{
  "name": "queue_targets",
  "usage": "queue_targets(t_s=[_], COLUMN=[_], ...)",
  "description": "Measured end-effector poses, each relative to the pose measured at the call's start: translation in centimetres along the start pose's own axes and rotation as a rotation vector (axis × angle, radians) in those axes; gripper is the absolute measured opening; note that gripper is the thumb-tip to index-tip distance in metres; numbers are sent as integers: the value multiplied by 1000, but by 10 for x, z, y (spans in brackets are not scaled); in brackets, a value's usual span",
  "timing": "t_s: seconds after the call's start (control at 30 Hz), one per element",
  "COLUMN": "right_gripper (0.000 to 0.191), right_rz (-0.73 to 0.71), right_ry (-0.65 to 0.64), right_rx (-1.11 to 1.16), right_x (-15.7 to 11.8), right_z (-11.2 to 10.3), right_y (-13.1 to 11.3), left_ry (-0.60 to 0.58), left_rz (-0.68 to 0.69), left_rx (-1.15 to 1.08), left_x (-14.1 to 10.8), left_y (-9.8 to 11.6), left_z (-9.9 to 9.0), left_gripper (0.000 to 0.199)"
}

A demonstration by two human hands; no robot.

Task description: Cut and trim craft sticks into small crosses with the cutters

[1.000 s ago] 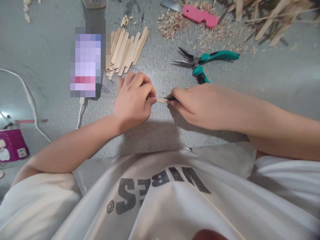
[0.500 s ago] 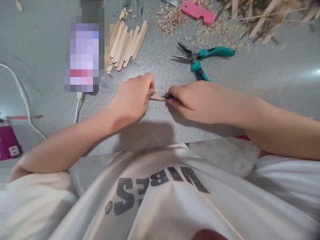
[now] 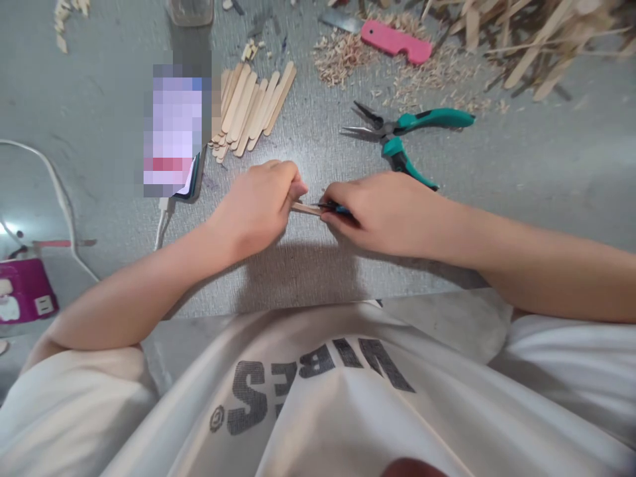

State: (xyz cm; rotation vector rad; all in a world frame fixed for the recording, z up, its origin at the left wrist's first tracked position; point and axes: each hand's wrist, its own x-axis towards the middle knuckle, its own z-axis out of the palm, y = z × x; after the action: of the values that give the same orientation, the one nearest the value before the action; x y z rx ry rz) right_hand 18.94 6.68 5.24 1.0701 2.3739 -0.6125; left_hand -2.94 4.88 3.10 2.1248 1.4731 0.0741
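Observation:
My left hand [image 3: 261,209] is closed, with fingers curled round one end of a wooden craft stick [image 3: 305,209]. The stick points across toward my right hand [image 3: 382,215], whose thumb and fingers pinch a slim dark-bladed knife [image 3: 340,209] with some blue on it. Its thin tip lies against or just above the stick; exact contact is hard to make out. Most of the knife is hidden in my fingers. Beyond my right hand lie needle-nose pliers [image 3: 389,128] with teal handles, jaws spread.
Several craft sticks [image 3: 256,106] lie in a pile beyond my left hand, beside a blurred phone [image 3: 196,179] on a white cable [image 3: 161,222]. Farther off are wood shavings [image 3: 342,63], a pink-handled folding knife [image 3: 395,41] and a heap of wood strips [image 3: 536,46]. A purple box [image 3: 30,291] sits left.
The view has shifted, so the table's things sit lower in the picture. My right hand with the knife has moved slightly left, narrowing the gap between my hands along the stick.

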Motion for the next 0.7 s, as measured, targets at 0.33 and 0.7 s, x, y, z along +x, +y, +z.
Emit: queue_targets(t_s=[0.33, 0.7], right_gripper=[36, 49], right_rz=[-46, 43], right_ry=[4, 60], right_rx=[90, -91], right_x=[2, -20], right_z=[-5, -6], right_y=[14, -2], left_ry=[-202, -110], left_rz=[91, 63], left_rx=[73, 76], left_x=[-3, -5], left_y=[-11, -5], left_z=[-21, -7], left_gripper=[24, 44])
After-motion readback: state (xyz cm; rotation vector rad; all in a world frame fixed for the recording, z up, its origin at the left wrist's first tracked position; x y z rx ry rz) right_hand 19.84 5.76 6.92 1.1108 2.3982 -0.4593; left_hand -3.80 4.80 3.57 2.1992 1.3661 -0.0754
